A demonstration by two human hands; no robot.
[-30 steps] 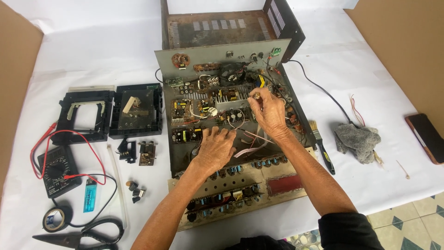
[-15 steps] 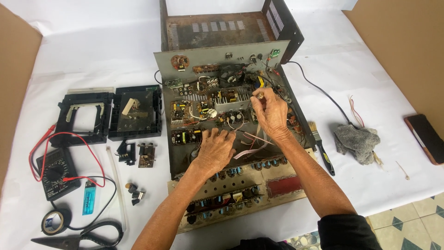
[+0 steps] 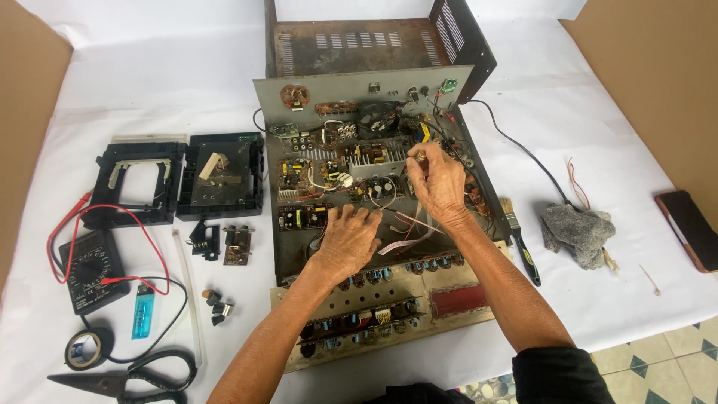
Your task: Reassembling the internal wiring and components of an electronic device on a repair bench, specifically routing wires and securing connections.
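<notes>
An opened electronic chassis (image 3: pixel 299 258) lies on the white sheet, with circuit boards (image 3: pixel 299 173), wires and capacitors exposed. My left hand (image 3: pixel 350 238) rests palm down on the lower boards, fingers spread over a flat ribbon cable (image 3: pixel 407 241), and holds nothing. My right hand (image 3: pixel 440 181) is over the right middle of the chassis. Its thumb and forefinger pinch a small pale part (image 3: pixel 419 155) among the wires. The detached front panel (image 3: pixel 456 303) with knobs lies near the front edge. The metal cover (image 3: pixel 359 45) stands behind the chassis.
Two black plastic frames (image 3: pixel 134 183) lie at left, with a multimeter (image 3: pixel 91 268) and its red leads, a blue lighter (image 3: pixel 143 310), a tape roll (image 3: pixel 84 349) and scissors (image 3: pixel 127 378). A brush (image 3: pixel 520 238), a grey rag (image 3: pixel 577 232) and a phone (image 3: pixel 688 228) lie at right.
Almost nothing differs. Both hands stay in the same places over the chassis, and the right fingers shift only slightly at the small part.
</notes>
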